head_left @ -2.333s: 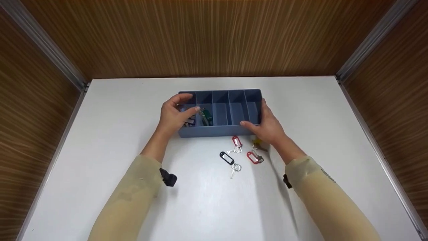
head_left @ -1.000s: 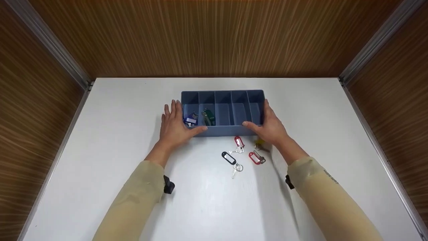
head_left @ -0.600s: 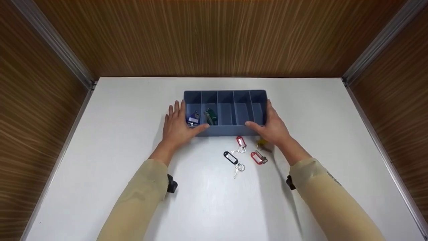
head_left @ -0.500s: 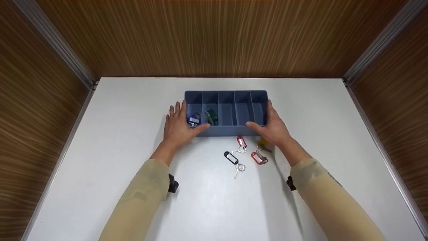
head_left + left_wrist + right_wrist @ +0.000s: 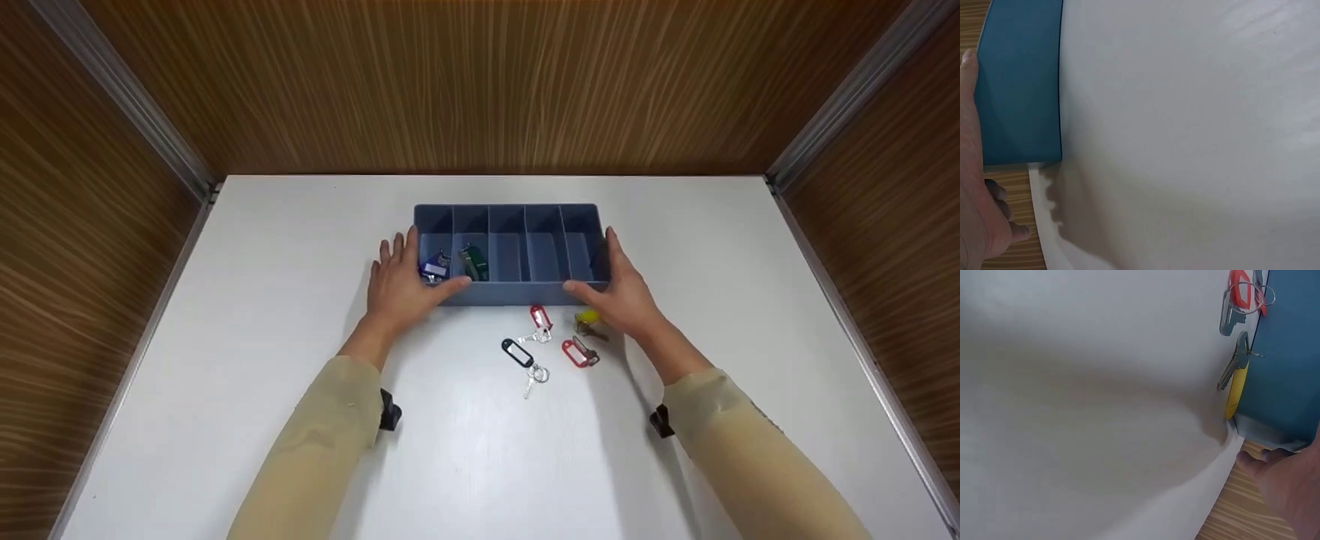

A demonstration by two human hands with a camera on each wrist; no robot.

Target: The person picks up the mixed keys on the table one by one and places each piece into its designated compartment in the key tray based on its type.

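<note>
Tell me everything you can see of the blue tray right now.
The blue tray looks like matte plastic, a low open box split into five slots. It sits flat on the white table. The two leftmost slots each hold a tagged key; the other three look bare. The left hand and right hand flank its ends.

Blue five-slot tray (image 5: 510,294) flat on my table, between my hands, blue-tagged key (image 5: 435,266) in its leftmost slot, green-tagged key (image 5: 470,262) in the next, other slots bare
</note>
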